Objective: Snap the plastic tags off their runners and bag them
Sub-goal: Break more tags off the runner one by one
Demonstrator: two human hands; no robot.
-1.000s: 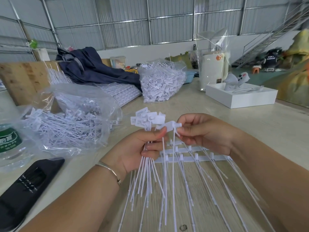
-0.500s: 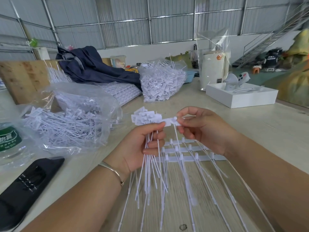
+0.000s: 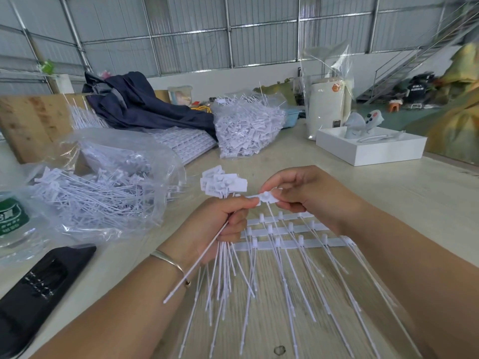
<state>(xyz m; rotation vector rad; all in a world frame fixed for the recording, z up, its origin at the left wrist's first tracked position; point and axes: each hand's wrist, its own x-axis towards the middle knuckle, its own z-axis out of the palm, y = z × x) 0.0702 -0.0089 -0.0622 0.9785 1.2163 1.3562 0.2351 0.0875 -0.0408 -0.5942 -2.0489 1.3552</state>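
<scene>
My left hand (image 3: 220, 224) grips a bundle of white plastic tags (image 3: 223, 183), flat heads up and thin tails hanging down over the table. My right hand (image 3: 303, 193) pinches the head of a single white tag (image 3: 264, 198), held flat and touching my left thumb beside the bundle. Under both hands lie white runners (image 3: 287, 243) with more tags fanned out toward me. A clear bag (image 3: 108, 187) with loose tags sits at the left.
A tied bag of tags (image 3: 248, 128) and stacked runner sheets (image 3: 186, 146) lie further back beside dark cloth (image 3: 145, 104). A white box (image 3: 368, 146) stands at the right. A water bottle (image 3: 13, 221) and a black object (image 3: 39, 288) are at the near left.
My right hand turned its single tag from upright to flat and brought it against the left hand's bundle. The bundle's tails swung slightly.
</scene>
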